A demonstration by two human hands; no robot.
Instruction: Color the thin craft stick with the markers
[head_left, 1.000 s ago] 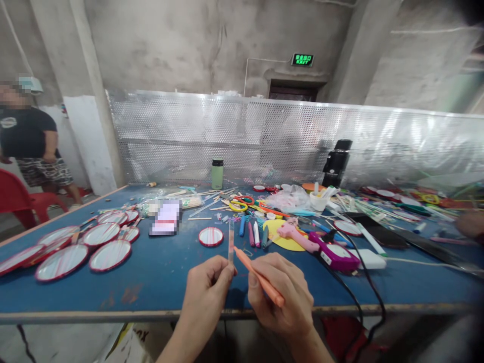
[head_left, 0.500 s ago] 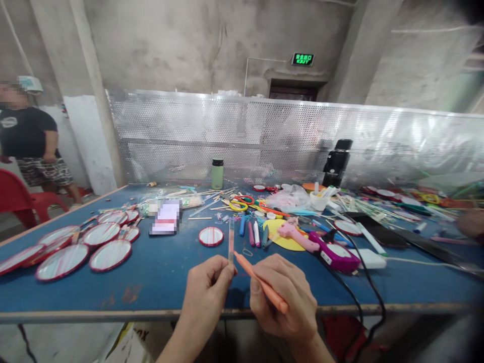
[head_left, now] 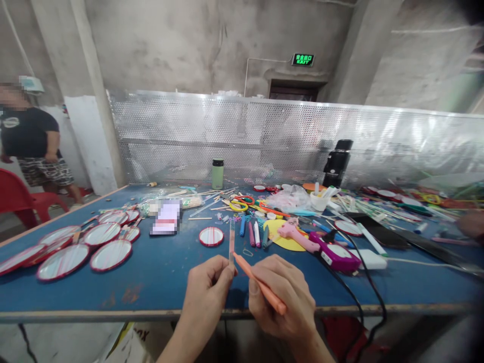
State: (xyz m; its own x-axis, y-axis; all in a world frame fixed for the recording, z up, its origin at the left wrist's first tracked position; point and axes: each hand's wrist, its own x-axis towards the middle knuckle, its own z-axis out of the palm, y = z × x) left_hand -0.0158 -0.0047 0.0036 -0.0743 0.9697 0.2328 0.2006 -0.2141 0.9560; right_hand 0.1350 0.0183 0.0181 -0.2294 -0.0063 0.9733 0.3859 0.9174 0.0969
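My left hand pinches the lower end of a thin flat stick and holds it upright over the near edge of the blue table. My right hand grips an orange marker like a pen. The marker's tip touches the stick close to my left fingertips. Both hands hover just above the table's front edge.
Several round red-rimmed discs lie at the left, one more disc ahead. Markers, scissors, a green flask, a pink and a purple glue gun with black cables crowd the right. A person stands far left by a red chair.
The orange marker's tip has slid slightly along the stick as my right hand shifted a little. My left hand and the stick have stayed in place.
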